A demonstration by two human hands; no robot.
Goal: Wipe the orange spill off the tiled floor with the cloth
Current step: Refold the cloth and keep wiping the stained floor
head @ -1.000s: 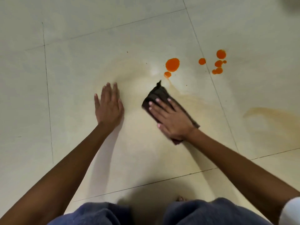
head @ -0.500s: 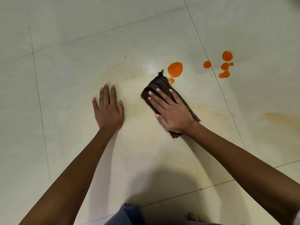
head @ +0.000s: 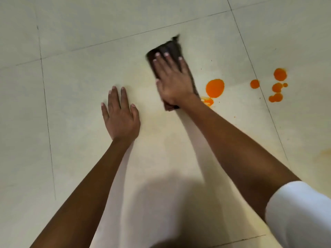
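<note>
Cloth (head: 165, 51), pressed flat under open right hand (head: 172, 81), has swept up-left past the big orange spot (head: 214, 88), leaving it unwiped; open left hand (head: 120, 115) braces on floor (head: 71, 158).

Your forearms are bare to both wrists. A white sleeve (head: 300, 212) covers your right upper arm, its hem rounded just above the elbow.

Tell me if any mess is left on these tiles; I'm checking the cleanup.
Yes. A large orange drop and a smeared streak lie right of the cloth, with smaller drops farther right across the grout line. Faint yellowish film stains the wiped tile.
</note>
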